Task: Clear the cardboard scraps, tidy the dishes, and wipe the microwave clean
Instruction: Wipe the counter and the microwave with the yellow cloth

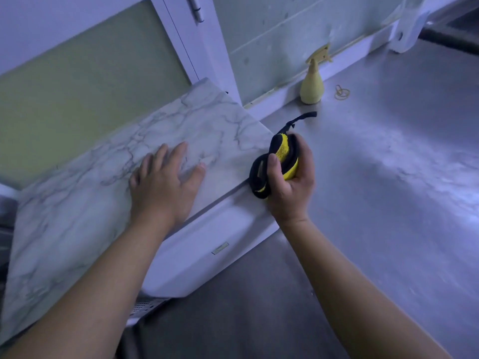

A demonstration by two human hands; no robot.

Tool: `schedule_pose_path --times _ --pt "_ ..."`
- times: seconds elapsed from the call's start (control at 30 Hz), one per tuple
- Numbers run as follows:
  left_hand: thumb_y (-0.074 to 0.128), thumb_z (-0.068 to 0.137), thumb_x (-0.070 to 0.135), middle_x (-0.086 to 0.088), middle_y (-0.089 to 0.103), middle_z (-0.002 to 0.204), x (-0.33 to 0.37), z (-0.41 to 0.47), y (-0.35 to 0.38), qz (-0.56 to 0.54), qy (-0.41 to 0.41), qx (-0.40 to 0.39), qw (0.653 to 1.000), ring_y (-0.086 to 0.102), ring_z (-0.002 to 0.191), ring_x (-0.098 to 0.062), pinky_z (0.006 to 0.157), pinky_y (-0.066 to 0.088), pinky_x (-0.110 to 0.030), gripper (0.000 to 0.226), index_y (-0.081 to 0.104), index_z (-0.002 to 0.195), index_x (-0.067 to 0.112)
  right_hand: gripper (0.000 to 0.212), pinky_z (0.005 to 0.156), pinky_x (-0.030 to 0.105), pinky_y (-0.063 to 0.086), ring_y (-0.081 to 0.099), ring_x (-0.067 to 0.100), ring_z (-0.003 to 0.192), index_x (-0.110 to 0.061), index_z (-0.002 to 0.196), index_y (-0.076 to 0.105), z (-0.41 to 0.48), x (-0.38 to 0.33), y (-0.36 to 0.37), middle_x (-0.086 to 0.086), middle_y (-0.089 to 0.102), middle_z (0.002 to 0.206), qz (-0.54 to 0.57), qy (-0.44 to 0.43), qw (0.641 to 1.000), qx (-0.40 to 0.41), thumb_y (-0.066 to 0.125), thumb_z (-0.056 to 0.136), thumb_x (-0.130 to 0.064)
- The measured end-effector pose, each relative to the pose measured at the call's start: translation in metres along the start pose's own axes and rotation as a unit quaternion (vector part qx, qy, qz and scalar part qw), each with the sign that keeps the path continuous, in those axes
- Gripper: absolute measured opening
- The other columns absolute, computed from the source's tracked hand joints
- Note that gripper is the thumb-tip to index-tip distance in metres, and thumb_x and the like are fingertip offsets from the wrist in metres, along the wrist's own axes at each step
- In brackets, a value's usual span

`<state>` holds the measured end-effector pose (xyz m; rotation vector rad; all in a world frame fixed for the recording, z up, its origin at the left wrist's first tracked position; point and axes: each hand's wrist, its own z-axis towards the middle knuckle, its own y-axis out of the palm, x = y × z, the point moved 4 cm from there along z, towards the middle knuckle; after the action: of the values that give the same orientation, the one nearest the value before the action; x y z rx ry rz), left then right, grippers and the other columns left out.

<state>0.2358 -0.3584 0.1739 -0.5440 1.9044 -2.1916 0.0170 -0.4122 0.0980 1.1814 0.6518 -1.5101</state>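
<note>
Steel counter (388, 177), microwave (77, 216) running lower-left to upper-right

1. Tabletop (388, 177): brushed grey metal, pale sheen, bluish cast.
2. Frame (207, 53): white, upright, metal hinge (196, 9) near top.
3. Pane (90, 73): frosted, greenish, left of frame.
4. Wall panel (285, 29): pale, dark-speckled, right of frame.
5. Sill (344, 62): white, along tabletop's far edge.

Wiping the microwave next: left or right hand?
Right. The right hand grips the black-and-yellow cloth, bunched, right at the microwave's top front edge. The left hand lies flat on the marbled top, holding nothing, so it likely serves better as a brace.
</note>
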Motion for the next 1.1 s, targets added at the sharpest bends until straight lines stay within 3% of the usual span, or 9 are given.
schedule_pose_path --times 0.23,0.4,0.5,0.6,0.7,0.77,0.83,0.93,1.1 --pt "0.022 0.082 0.076 0.006 0.022 0.164 0.000 -0.002 0.000 -0.002 0.005 0.002 1.000 0.018 0.150 -0.023 0.119 0.011 -0.050 0.077 0.025 0.152 0.045 0.047 0.103 0.030 0.041 0.056 0.014 0.120 -0.016 0.132 0.054 0.002 0.008 0.000 -0.006 0.059 0.127 0.037 -0.035 0.999 -0.006 0.062 0.091 -0.038" --pt "0.024 0.085 0.074 0.005 0.021 0.164 0.001 -0.002 -0.001 0.002 0.004 -0.001 1.000 0.017 0.150 -0.024 0.119 0.011 -0.050 0.074 0.024 0.152 0.045 0.048 0.107 0.032 0.039 0.054 0.015 0.126 -0.030 0.137 0.051 0.000 0.014 -0.003 -0.013 0.057 0.133 0.038 -0.038 0.999 0.000 0.057 0.095 -0.052" --pt "0.024 0.085 0.074 0.006 0.020 0.165 0.001 -0.002 0.000 -0.003 0.004 -0.005 1.000 0.016 0.151 -0.023 0.119 0.010 -0.050 0.073 0.024 0.152 0.045 0.039 0.103 0.040 0.044 0.059 0.023 0.118 -0.035 0.132 0.055 -0.002 0.032 -0.007 0.002 0.063 0.125 0.070 0.034 0.997 -0.020 0.057 0.096 -0.050" --pt "0.024 0.084 0.075 0.007 0.020 0.165 0.001 -0.002 0.001 -0.007 0.003 -0.007 1.000 0.015 0.151 -0.021 0.119 0.009 -0.050 0.074 0.024 0.151 0.046 0.038 0.063 0.027 0.044 0.051 0.017 0.065 -0.014 0.122 0.056 -0.023 0.068 -0.018 0.004 0.050 0.075 0.122 0.137 0.980 -0.082 0.051 0.100 -0.044" --pt "0.024 0.082 0.076 0.007 0.022 0.164 0.000 -0.001 0.001 -0.005 0.003 -0.002 1.000 0.016 0.150 -0.020 0.119 0.010 -0.051 0.074 0.026 0.150 0.046 0.030 0.043 0.018 0.037 0.036 0.012 0.054 -0.018 0.131 0.046 -0.062 0.108 -0.033 0.011 0.039 0.073 0.128 0.265 0.949 -0.116 0.045 0.106 -0.035" --pt "0.024 0.082 0.076 0.007 0.023 0.163 -0.001 0.001 0.001 -0.004 0.003 -0.002 1.000 0.016 0.150 -0.019 0.119 0.010 -0.051 0.073 0.027 0.149 0.047 0.044 0.061 0.020 0.053 0.050 0.011 0.068 -0.024 0.147 0.038 -0.074 0.121 -0.038 0.005 0.056 0.103 0.083 0.308 0.941 -0.109 0.043 0.106 -0.038" --pt "0.026 0.082 0.076 0.008 0.023 0.163 -0.002 0.002 0.001 -0.004 0.000 -0.002 1.000 0.016 0.150 -0.018 0.119 0.009 -0.050 0.071 0.027 0.148 0.048 0.051 0.079 0.012 0.051 0.059 -0.004 0.095 -0.037 0.149 0.037 -0.076 0.123 -0.037 -0.007 0.056 0.127 0.066 0.334 0.935 -0.096 0.043 0.100 -0.051" --pt "0.027 0.082 0.076 0.008 0.023 0.162 -0.001 0.003 -0.001 -0.010 -0.002 -0.002 1.000 0.016 0.149 -0.018 0.119 0.009 -0.051 0.071 0.028 0.147 0.048 0.049 0.093 0.017 0.042 0.052 -0.011 0.116 -0.059 0.139 0.037 -0.079 0.114 -0.030 -0.028 0.052 0.130 0.111 0.407 0.905 -0.064 0.047 0.091 -0.062" --pt "0.028 0.081 0.075 0.010 0.024 0.162 -0.001 0.002 -0.003 -0.013 -0.005 -0.006 1.000 0.015 0.149 -0.017 0.118 0.009 -0.050 0.071 0.030 0.147 0.049 0.043 0.116 0.045 0.034 0.049 0.014 0.132 -0.056 0.132 0.053 -0.111 0.098 -0.021 -0.016 0.055 0.141 0.203 0.563 0.801 0.014 0.055 0.090 -0.065"
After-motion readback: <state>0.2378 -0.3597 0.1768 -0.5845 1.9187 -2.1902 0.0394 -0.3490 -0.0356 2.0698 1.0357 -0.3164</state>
